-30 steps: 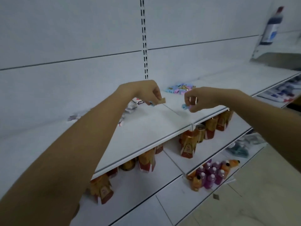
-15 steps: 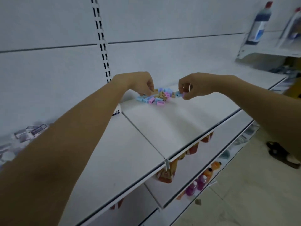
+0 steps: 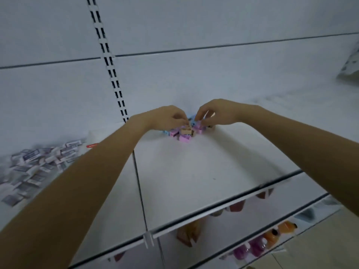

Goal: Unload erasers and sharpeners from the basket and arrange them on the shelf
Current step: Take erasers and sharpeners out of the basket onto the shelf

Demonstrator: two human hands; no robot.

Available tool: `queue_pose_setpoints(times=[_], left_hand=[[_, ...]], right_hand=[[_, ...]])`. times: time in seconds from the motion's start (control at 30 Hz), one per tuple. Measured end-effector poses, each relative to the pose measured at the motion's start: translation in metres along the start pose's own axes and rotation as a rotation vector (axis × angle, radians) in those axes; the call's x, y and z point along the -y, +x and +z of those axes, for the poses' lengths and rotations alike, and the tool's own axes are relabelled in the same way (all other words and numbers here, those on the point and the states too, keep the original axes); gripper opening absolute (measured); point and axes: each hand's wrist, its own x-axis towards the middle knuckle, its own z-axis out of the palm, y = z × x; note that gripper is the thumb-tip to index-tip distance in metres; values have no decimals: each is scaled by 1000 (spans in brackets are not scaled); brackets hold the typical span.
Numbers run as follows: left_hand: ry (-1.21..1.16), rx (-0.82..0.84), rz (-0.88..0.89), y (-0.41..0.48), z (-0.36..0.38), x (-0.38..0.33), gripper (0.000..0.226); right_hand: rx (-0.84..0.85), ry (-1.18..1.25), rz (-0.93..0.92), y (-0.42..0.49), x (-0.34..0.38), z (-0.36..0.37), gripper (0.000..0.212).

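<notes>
- We identify a white shelf (image 3: 194, 171) built from two panels that meet at a seam. Behind it stands a pale back wall carrying a slotted upright (image 3: 111, 70).
- A cluster of small pink, blue and tan sharpeners (image 3: 184, 136) lies at the rear of the right panel. It sits near the back wall and just right of the foot of the slotted upright.
- The left hand (image 3: 168, 118) reaches in from the lower left with the palm down. Its fingers curl downward onto the left side of the cluster, directly above a tan sharpener (image 3: 186, 131). We cannot tell whether the fingers pinch a piece or only rest on the heap.
- The right hand (image 3: 215, 113) reaches in from the right. Its thumb and forefinger are drawn close together at the top of the cluster, over the pink pieces. We cannot tell whether a piece sits between them.
- The fingertips of both hands come near each other above the cluster, and blur hides whether they touch.
- A loose heap of white erasers (image 3: 38, 164) with dark printed sleeves lies on the left panel, well apart from the sharpeners.
- On the levels below we see brown cartons (image 3: 187, 235), purple bottles (image 3: 252, 248) and orange bottles (image 3: 281, 231).
</notes>
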Motion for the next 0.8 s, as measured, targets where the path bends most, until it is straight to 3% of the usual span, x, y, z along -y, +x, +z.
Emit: queue_pose_setpoints(times=[0.13, 0.23, 0.33, 0.47, 0.67, 0.8], left_hand=[[-29, -162, -71, -2, 27, -3, 30], [-52, -194, -12, -9, 39, -7, 45], [109, -173, -23, -10, 45, -4, 52], [214, -50, -253, -11, 49, -3, 72], [289, -28, -373, -11, 51, -8, 64], [281, -68, -397, -11, 56, -14, 63]], right_hand=[[-8, 41, -104, 0, -3, 21, 30], [13, 1, -190, 2, -7, 37, 40], [19, -112, -194, 3, -14, 46, 51], [53, -180, -206, -1, -24, 48, 50], [67, -181, -189, -1, -40, 51, 52], [-103, -71, -223, 3, -40, 51, 51]])
